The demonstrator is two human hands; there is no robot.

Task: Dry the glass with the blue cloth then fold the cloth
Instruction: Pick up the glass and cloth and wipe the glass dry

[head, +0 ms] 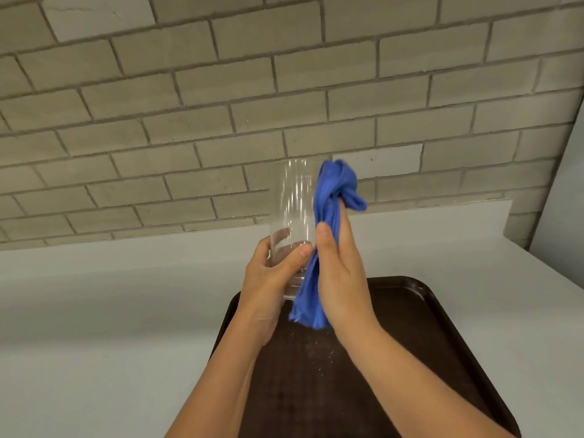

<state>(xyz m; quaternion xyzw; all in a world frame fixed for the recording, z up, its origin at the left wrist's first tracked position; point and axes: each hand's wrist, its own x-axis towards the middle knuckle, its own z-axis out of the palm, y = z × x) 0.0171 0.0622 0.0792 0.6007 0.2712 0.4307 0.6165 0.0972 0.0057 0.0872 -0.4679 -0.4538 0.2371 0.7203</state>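
The left hand [268, 279] was wrapped around the lower part of the glass [292, 216], thumb across its near side and fingers curled behind, holding it upright in the middle of the frame, lifted clear of the tray [426, 327]. The right hand [343, 279] pressed the cloth [328, 210] against the glass's right side, fingers nearly straight and laid flat along the fabric, thumb [325, 238] on the cloth's near edge. The cloth was bunched into a long twist: its top rose level with the glass's rim and flopped over to the right, and its lower end hung loose below the palm, just above the tray. The glass looked empty and clear, with pale streaks of reflection down its wall. The dark brown tray lay in the lower right on a white counter [94, 311], with small bright specks scattered on it beneath the cloth. A wall [221, 90] of pale bricks filled the upper half.
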